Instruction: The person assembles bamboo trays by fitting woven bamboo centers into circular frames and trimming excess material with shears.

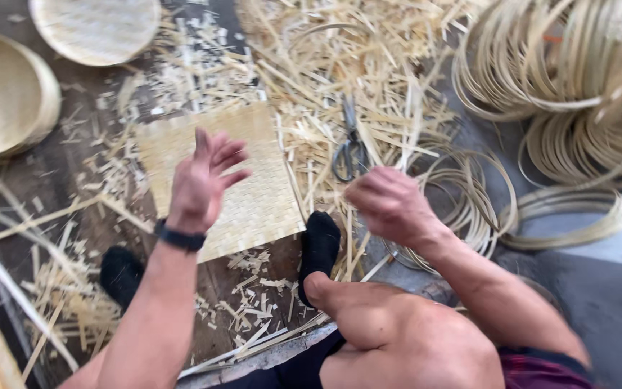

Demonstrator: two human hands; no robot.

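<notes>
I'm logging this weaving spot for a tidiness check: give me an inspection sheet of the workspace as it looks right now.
Surface: dark floor, largely covered in offcuts.
Job's things: square woven mat lying flat, its near edge under one black-socked foot.
Clutter: loose strips heaped behind the mat; scissors lying in them, untouched.
Grippers: left hand open above the mat, fingers spread, holding nothing; right hand curled near the scissors, blurred, contents unclear.
Cables: nothing seen.
Surroundings: round woven trays at far left; coiled hoops piled at right.
</notes>
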